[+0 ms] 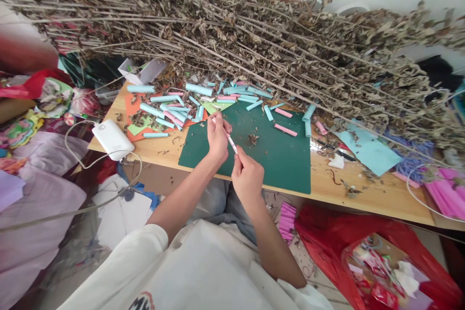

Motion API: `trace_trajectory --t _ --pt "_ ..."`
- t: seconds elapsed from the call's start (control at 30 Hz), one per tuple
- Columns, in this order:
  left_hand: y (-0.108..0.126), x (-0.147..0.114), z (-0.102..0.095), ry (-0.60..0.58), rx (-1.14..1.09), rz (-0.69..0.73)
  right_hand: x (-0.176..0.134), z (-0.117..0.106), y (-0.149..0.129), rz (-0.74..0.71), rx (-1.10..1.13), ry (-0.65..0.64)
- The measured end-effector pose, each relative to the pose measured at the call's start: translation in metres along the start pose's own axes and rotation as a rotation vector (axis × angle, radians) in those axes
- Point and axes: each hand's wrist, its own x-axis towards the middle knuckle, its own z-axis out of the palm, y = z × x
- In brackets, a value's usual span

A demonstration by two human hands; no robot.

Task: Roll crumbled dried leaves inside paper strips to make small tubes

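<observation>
A thin, pale pink-and-white stick [231,143], perhaps a rolled paper tube or a pen, slants between both hands over the green cutting mat [283,164]. My left hand [218,139] is closed around its upper end. Lower down, my right hand [248,174] pinches the other end between thumb and fingers. Beyond the hands lie several rolled blue paper tubes [199,89] and a few pink paper tubes [285,130]. A crumbled bit of dry leaf [253,139] rests on the mat.
Dried leafy stalks [225,34] spread across the back of the wooden table [370,198]. A white power bank [113,139] with a cable sits at the left edge. Blue paper [368,147] and a black pen-like tool [345,155] lie right. A red plastic bag [319,237] stands below.
</observation>
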Motion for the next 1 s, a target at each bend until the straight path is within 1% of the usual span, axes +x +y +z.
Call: trace_trajectory --t 0.1,0.2,0.3,0.37,0.43,0.57,0.6,0.73,0.77,0.8,0.9,0.93,0.97,1.0 --pt "0.006 -0.002 -0.001 -0.059 -0.117 -0.082 0.001 0.001 0.003 -0.005 -0.013 0.001" --pt "0.013 -0.001 -0.002 -0.115 -0.209 -0.178 0.000 0.001 0.005 -0.053 -0.073 0.005" --pt "0.018 -0.001 -0.002 -0.120 -0.241 -0.253 -0.003 0.004 0.005 -0.074 -0.146 0.032" --pt "0.019 0.000 0.000 -0.119 -0.233 -0.272 -0.004 0.007 0.006 -0.067 -0.149 0.049" --pt "0.019 0.000 0.002 -0.113 -0.196 -0.270 -0.003 0.010 0.006 -0.051 -0.069 0.054" --pt "0.020 -0.001 0.004 -0.092 -0.102 -0.273 -0.003 0.014 0.009 -0.016 0.212 -0.002" --pt "0.020 -0.001 0.005 -0.095 -0.090 -0.277 -0.003 0.015 0.010 -0.011 0.229 -0.004" --pt "0.019 -0.001 0.005 -0.147 -0.094 -0.257 -0.004 0.019 0.011 0.030 0.091 0.070" --pt "0.018 -0.001 0.005 -0.162 -0.096 -0.247 -0.003 0.020 0.012 0.045 0.105 0.073" --pt "0.018 -0.001 0.004 -0.172 -0.093 -0.240 -0.003 0.022 0.013 0.061 0.169 0.057" --pt "0.018 -0.002 0.004 -0.168 -0.078 -0.259 -0.002 0.026 0.017 0.117 0.471 -0.030" --pt "0.018 -0.003 0.005 -0.159 -0.078 -0.269 -0.003 0.027 0.018 0.131 0.522 -0.041" --pt "0.018 -0.004 0.005 -0.151 -0.081 -0.278 -0.004 0.028 0.018 0.139 0.521 -0.029" --pt "0.018 -0.005 0.006 -0.144 -0.085 -0.284 -0.005 0.029 0.018 0.141 0.474 0.004"
